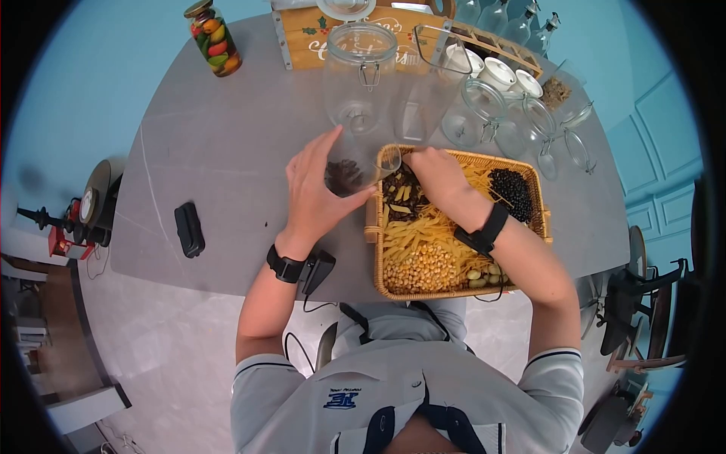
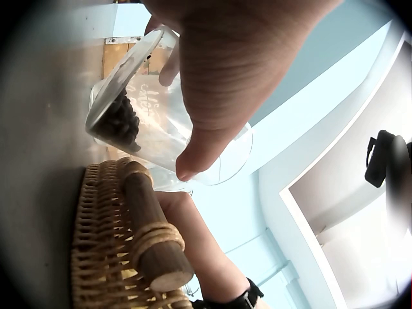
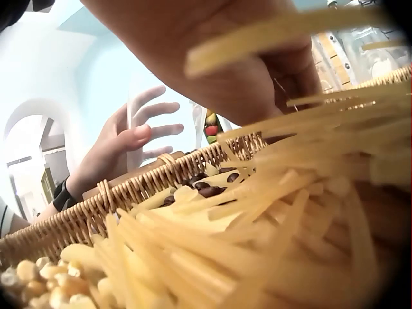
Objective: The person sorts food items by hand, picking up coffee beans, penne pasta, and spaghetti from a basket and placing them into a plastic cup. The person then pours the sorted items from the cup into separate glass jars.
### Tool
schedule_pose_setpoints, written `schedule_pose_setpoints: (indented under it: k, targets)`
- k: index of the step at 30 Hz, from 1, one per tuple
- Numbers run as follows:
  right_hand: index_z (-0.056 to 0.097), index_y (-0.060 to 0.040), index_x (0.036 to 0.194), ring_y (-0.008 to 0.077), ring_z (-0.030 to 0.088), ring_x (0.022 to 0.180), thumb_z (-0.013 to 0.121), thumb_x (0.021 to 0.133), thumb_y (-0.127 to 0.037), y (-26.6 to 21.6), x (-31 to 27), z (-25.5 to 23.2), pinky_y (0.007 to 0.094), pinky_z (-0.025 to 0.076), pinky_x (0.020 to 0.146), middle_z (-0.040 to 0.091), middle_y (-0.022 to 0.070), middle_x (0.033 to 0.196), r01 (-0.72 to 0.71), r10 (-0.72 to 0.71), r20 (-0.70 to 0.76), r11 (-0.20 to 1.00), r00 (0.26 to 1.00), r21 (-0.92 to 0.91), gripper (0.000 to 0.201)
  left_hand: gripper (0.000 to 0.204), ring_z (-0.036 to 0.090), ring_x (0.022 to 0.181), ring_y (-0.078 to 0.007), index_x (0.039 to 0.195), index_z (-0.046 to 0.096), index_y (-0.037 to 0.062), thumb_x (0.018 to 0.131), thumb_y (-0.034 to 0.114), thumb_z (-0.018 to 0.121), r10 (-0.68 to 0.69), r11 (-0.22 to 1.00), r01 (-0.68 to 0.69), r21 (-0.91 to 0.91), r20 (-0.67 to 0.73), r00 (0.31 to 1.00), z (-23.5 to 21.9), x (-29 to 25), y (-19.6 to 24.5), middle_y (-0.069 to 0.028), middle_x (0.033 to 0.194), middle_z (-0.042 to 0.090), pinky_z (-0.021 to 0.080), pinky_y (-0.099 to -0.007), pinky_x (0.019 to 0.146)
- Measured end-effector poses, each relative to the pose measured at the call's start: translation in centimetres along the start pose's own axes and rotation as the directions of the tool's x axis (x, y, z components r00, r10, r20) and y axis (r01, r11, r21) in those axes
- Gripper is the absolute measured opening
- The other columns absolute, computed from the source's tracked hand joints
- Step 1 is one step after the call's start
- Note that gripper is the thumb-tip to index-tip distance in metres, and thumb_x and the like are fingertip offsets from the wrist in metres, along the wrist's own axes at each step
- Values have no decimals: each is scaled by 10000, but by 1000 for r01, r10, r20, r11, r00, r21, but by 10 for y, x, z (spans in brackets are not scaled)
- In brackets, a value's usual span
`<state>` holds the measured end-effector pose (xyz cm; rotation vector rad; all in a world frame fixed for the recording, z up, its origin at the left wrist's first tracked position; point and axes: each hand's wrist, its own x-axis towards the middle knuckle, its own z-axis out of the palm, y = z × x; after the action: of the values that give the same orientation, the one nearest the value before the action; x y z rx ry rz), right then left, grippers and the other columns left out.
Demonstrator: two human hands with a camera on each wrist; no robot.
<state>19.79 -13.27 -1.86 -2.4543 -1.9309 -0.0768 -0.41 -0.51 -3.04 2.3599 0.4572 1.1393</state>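
A clear jar (image 1: pixel 349 172) lies tipped toward the wicker basket (image 1: pixel 377 261), with dark beans (image 2: pixel 117 122) gathered in its lower end. My left hand (image 1: pixel 310 185) grips the jar, thumb on the near side and fingers on the far side. Inside the basket's far left corner, my right hand (image 1: pixel 442 181) reaches down beside dark brown beans (image 3: pixel 203 188) and short pasta tubes (image 1: pixel 398 198). Its fingertips are hidden, so I cannot tell what they hold. Long flat pasta strips (image 3: pixel 283 212) lie under and around that wrist.
The basket also holds corn kernels (image 1: pixel 423 268), black beans (image 1: pixel 511 195) and green olive-like pieces (image 1: pixel 484 277). Behind it stand a tall clip-top jar (image 1: pixel 361 83) and several glass jars. A black case (image 1: pixel 189 229) lies left; a jar of colourful peppers (image 1: pixel 215 41) stands far left.
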Motion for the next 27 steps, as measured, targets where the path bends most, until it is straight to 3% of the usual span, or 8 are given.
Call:
schedule_pose_setpoints:
  k: [4,7,10,13,16,19,22,27]
  targets:
    - [721,-37,863,356,711,916,664,799,6,2,4,3,418,578,804,713,174,927,24,-25,9,999,1000,32,96,970,566,1230,-311,1447,470,83,611,218,942,5,1000,-5,-8,2,1000,0,1,1,-124,1351,590,401,-437,1049]
    - [746,-33,894,367,708,883,695,813,-31,11,4,17,444,567,802,718,177,918,154,-133,-161,980,978,122,96,976,518,1282,-279,1467,454,113,636,304,928,-17,999,18,-41,25,1000,1,-1,-3,-98,1389,561,318,-435,1073]
    - [764,-29,951,389,689,801,733,819,-69,21,9,17,442,554,758,720,199,917,98,-70,-83,906,994,413,142,973,518,1282,-280,1466,457,112,635,301,928,-22,999,24,-45,31,999,0,-1,-2,-100,1389,561,317,-434,1074]
    - [756,-3,994,298,673,690,755,845,-87,20,12,-12,368,538,680,736,166,858,-90,51,85,827,995,554,171,972,518,1282,-279,1464,459,113,633,301,928,-24,999,26,-43,29,999,1,-1,-2,-101,1389,561,317,-435,1076]
    - [741,21,1010,167,634,665,738,888,-88,30,11,-26,279,508,640,724,87,827,-281,90,273,490,958,825,164,970,516,1286,-279,1463,460,114,633,298,927,-21,999,23,-48,28,999,1,-1,-2,-102,1391,559,317,-436,1077]
    - [722,41,1048,90,611,699,714,922,-84,37,10,-41,238,495,627,694,34,829,-317,76,307,210,949,925,178,969,514,1289,-279,1463,460,113,633,294,927,-20,999,21,-37,31,999,0,-2,-1,-102,1392,559,317,-436,1078]
    - [710,47,1082,104,620,708,704,924,-70,26,13,-61,235,504,639,703,45,854,-246,66,241,91,968,965,197,970,513,1290,-280,1463,459,115,632,290,927,-24,999,26,-40,37,999,0,-1,0,-101,1391,558,317,-436,1079]
    - [711,33,1131,97,667,827,701,931,-78,-5,26,-73,238,537,748,734,67,930,-116,-70,144,308,987,944,229,967,513,1290,-283,1462,463,119,631,291,926,-27,998,29,-55,38,999,0,0,0,-98,1388,559,320,-430,1077]
